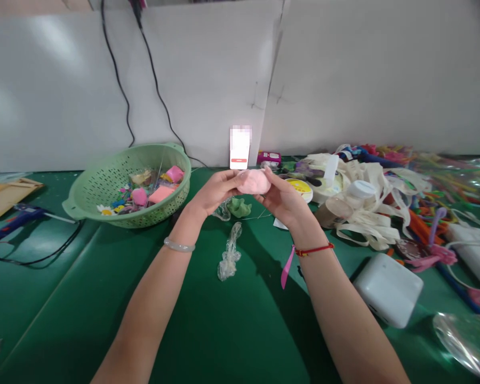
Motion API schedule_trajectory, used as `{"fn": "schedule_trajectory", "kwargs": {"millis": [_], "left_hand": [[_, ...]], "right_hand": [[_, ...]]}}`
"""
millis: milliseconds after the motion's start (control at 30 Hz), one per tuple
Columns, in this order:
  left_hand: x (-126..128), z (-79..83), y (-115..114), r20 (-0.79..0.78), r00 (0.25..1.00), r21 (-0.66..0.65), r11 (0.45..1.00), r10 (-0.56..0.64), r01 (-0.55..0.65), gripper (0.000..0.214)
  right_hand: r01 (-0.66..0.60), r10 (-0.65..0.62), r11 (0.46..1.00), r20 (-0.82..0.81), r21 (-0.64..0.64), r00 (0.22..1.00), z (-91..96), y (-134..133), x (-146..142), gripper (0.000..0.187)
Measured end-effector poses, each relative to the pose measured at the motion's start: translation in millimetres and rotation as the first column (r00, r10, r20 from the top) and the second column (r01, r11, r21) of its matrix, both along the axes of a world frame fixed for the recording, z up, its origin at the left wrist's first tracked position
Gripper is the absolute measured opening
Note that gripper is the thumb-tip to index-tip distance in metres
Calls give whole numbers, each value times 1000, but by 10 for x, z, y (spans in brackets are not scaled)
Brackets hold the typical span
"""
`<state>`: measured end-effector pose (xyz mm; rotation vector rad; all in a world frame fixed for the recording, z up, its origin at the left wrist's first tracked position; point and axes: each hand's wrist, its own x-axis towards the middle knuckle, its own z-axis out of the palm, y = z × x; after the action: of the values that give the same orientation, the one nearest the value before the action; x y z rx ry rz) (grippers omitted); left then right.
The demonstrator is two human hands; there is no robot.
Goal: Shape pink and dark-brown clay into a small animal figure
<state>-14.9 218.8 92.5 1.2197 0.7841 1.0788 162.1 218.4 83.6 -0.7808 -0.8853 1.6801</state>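
A lump of soft pink modelling clay (254,181) sits between my left hand (216,192) and my right hand (282,200), and the fingers of both press on it. Below my hands on the green mat lies a smaller lump of green clay (239,208), touching neither hand. A crumpled clear plastic wrapper (229,252) rests nearer to me, and a second wrapper (222,212) lies beside the green clay. A pale bangle (179,245) circles my left wrist, and a red string with a pink tag (307,250) circles my right.
A green perforated basket (152,162) holds coloured craft pieces at the left, near a blue glue gun (18,221) and a wooden board (8,197). A lit phone (240,148) stands at the back. White ribbons, coloured pipe cleaners and a white box (388,289) crowd the right.
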Motion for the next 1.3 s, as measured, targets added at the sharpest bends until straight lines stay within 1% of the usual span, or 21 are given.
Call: {"fn": "schedule_trajectory", "kwargs": {"millis": [167, 200, 333, 467, 533, 633, 800, 900, 1000, 1167, 1300], "left_hand": [[-32, 30, -27, -7, 1000, -5, 1000, 2, -2, 52], [-42, 51, -41, -25, 1000, -4, 1000, 12, -12, 53], [-78, 146, -103, -160, 986, 13, 999, 45, -44, 54], [-104, 185, -126, -240, 966, 65, 995, 91, -78, 46], [-112, 178, -115, -236, 963, 73, 990, 132, -118, 43], [-114, 154, -89, -199, 965, 48, 985, 169, -163, 42], [-101, 130, -77, -194, 967, 13, 986, 166, -166, 44], [-88, 135, -90, -212, 967, 51, 990, 142, -134, 47], [-62, 142, -102, -221, 967, 99, 989, 126, -106, 48], [-14, 107, -81, -258, 944, 197, 968, 204, -156, 54], [15, 74, -62, -267, 931, 259, 949, 249, -180, 57]], "right_hand": [[-16, 15, 998, -33, -52, 999, -11, -11, -31, 29], [-24, 23, 999, -22, -40, 999, -19, -13, -38, 29], [-84, 78, 994, 67, 76, 995, -52, -18, -51, 28], [-80, 58, 987, 151, 143, 987, -63, -36, -46, 32], [-70, 40, 984, 176, 165, 984, -71, -42, -36, 33], [-67, 35, 982, 179, 175, 983, -91, -35, -15, 32], [-64, 23, 967, 166, 247, 986, -109, -11, 22, 29], [-74, 31, 962, 162, 263, 986, -106, -4, 38, 27], [-60, 22, 970, 162, 236, 986, -114, 3, 44, 29], [-65, 40, 978, 127, 197, 991, -151, 20, 43, 28], [-53, 30, 981, 127, 186, 991, -159, 33, 47, 30]]}}
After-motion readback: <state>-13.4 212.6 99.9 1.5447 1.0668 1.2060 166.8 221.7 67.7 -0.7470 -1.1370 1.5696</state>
